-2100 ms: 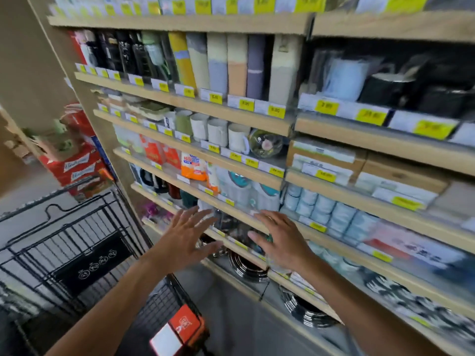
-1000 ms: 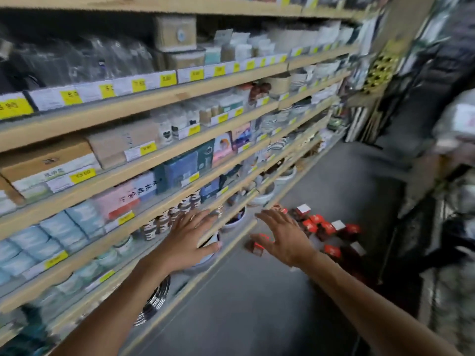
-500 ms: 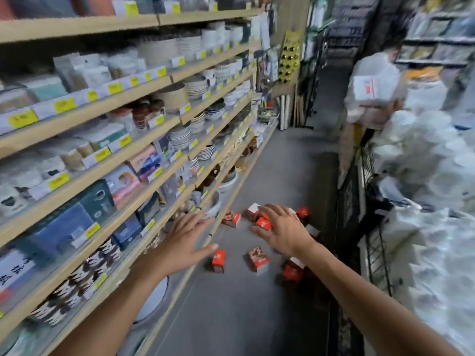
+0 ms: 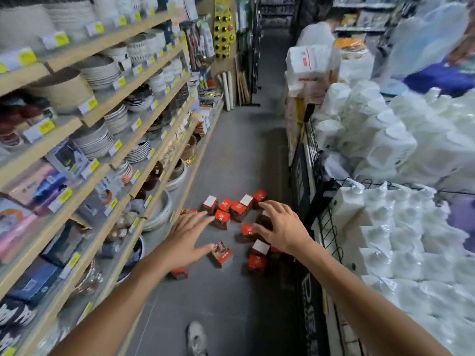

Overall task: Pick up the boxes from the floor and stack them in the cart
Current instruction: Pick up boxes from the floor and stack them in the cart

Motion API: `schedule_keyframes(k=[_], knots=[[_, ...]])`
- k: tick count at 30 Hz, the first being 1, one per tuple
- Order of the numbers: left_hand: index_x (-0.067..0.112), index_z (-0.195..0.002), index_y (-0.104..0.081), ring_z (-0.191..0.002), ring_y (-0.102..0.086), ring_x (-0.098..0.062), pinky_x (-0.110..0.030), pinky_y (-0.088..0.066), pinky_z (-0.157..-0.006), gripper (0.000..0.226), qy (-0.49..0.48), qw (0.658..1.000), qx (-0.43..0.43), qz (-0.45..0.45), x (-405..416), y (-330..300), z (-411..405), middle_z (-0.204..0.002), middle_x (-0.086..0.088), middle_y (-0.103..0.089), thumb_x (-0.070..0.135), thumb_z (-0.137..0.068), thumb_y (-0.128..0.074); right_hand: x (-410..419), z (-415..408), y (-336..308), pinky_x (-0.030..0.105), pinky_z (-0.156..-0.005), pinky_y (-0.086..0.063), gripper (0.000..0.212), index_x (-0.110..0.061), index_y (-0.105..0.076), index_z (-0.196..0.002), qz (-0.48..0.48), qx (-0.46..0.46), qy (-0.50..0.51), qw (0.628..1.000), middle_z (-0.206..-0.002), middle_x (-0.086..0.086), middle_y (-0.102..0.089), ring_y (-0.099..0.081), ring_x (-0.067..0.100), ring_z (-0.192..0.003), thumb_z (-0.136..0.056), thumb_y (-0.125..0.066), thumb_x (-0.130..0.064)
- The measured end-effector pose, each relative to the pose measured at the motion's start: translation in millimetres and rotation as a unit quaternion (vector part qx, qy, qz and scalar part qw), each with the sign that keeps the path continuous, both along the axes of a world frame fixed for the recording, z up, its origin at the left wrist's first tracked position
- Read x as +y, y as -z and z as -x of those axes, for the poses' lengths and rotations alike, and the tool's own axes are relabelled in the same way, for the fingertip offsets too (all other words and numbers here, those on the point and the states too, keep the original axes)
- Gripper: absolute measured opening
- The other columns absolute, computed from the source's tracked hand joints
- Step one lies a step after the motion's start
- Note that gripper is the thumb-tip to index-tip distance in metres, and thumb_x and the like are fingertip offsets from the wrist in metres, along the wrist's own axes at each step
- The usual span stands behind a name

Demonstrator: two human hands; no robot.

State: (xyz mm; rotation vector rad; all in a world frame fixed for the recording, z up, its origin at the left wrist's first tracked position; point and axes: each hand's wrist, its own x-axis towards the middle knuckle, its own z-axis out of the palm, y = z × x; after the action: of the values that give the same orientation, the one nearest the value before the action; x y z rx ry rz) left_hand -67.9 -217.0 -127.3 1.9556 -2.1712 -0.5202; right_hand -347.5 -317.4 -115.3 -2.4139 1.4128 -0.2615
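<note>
Above scattered red boxes (image 4: 239,211), left hand (image 4: 186,236), right hand (image 4: 281,227), fingers spread, holding nothing

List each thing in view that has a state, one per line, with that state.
left hand: open, fingers spread, holding nothing
right hand: open, fingers spread, holding nothing
red boxes: scattered on the floor, none picked up
box by the left thumb: lying on its side
white-topped box: upright
shelves: stocked with plates and bowls
wire bin: filled with white plastic-wrapped packs
</note>
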Motion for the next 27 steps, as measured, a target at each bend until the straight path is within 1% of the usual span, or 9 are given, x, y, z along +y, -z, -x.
schedule_keyframes(k=[2, 7, 12, 15, 19, 23, 25, 27], knots=[[0.033, -0.155, -0.023, -0.152, -0.006, -0.015, -0.042, -0.012, -0.123, 0.088, 0.012, 1.000, 0.007, -0.006, -28.2, 9.8, -1.6, -0.163, 0.008, -0.015, 0.076, -0.078, -0.028, -14.0, 4.1, 5.2, 0.039, -0.119, -0.023, 0.072, -0.027, -0.034, -0.155, -0.005, 0.020, 0.014, 1.000, -0.159, -0.001, -0.035, -0.029, 0.024, -0.147, -0.095, -0.050, -0.064], [0.032, -0.155, -0.024, -0.152, -0.006, -0.015, -0.043, -0.012, -0.123, 0.091, 0.048, 0.998, 0.036, -0.013, -108.7, 38.4, -8.4, -0.163, 0.009, -0.015, 0.076, -0.076, -0.028, -64.3, 0.3, 17.8, 0.038, -0.118, -0.026, 0.073, -0.028, -0.034, -0.154, -0.017, 0.036, 0.060, 0.997, -0.158, -0.003, -0.037, -0.031, 0.023, -0.145, -0.094, -0.051, -0.065], [0.032, -0.156, -0.022, -0.152, -0.008, -0.016, -0.044, -0.014, -0.123, 0.089, 0.059, 0.995, 0.057, -0.050, -178.1, 65.0, -47.4, -0.163, 0.009, -0.015, 0.074, -0.078, -0.031, -108.0, -25.3, 32.0, 0.036, -0.117, -0.027, 0.071, -0.028, -0.036, -0.153, -0.053, 0.065, 0.091, 0.992, -0.157, -0.004, -0.038, -0.032, 0.022, -0.145, -0.094, -0.053, -0.063], [0.030, -0.155, -0.024, -0.151, -0.013, -0.017, -0.043, -0.016, -0.123, 0.090, 0.070, 0.994, 0.056, -0.065, -212.3, 80.5, -76.5, -0.163, 0.006, -0.019, 0.074, -0.077, -0.030, -137.6, -42.8, 39.4, 0.036, -0.117, -0.028, 0.071, -0.029, -0.034, -0.154, -0.073, 0.075, 0.106, 0.989, -0.156, -0.004, -0.038, -0.032, 0.021, -0.145, -0.094, -0.053, -0.063], [0.026, -0.155, -0.027, -0.149, -0.018, -0.017, -0.036, -0.014, -0.121, 0.082, 0.084, 0.992, 0.056, -0.077, -261.9, 102.9, -104.3, -0.160, 0.004, -0.024, 0.065, -0.085, -0.042, -169.4, -66.5, 58.6, 0.039, -0.120, -0.030, 0.073, -0.029, -0.032, -0.155, -0.102, 0.075, 0.126, 0.984, -0.158, -0.004, -0.037, -0.031, 0.021, -0.146, -0.094, -0.051, -0.064], [0.025, -0.155, -0.028, -0.149, -0.019, -0.019, -0.036, -0.016, -0.121, 0.073, 0.088, 0.987, 0.078, -0.110, -287.6, 128.6, -102.2, -0.159, 0.003, -0.026, 0.048, -0.093, -0.057, -182.3, -66.2, 81.0, 0.039, -0.119, -0.031, 0.074, -0.029, -0.031, -0.155, -0.124, 0.083, 0.144, 0.978, -0.158, -0.005, -0.037, -0.032, 0.021, -0.146, -0.093, -0.050, -0.065], [0.025, -0.154, -0.030, -0.149, -0.021, -0.019, -0.034, -0.016, -0.120, 0.073, 0.088, 0.984, 0.090, -0.130, -298.8, 143.3, -97.0, -0.159, 0.004, -0.027, 0.050, -0.091, -0.056, -188.5, -64.6, 93.8, 0.039, -0.119, -0.031, 0.074, -0.030, -0.030, -0.155, -0.144, 0.083, 0.151, 0.974, -0.158, -0.006, -0.036, -0.031, 0.020, -0.146, -0.093, -0.051, -0.064], [0.023, -0.153, -0.032, -0.147, -0.024, -0.018, -0.033, -0.017, -0.119, 0.078, 0.098, 0.980, 0.092, -0.144, -311.7, 159.5, -88.3, -0.157, 0.003, -0.030, 0.058, -0.084, -0.047, -199.3, -60.7, 109.8, 0.039, -0.119, -0.031, 0.074, -0.029, -0.031, -0.155, -0.157, 0.082, 0.163, 0.971, -0.157, -0.006, -0.037, -0.031, 0.021, -0.146, -0.093, -0.053, -0.063]])
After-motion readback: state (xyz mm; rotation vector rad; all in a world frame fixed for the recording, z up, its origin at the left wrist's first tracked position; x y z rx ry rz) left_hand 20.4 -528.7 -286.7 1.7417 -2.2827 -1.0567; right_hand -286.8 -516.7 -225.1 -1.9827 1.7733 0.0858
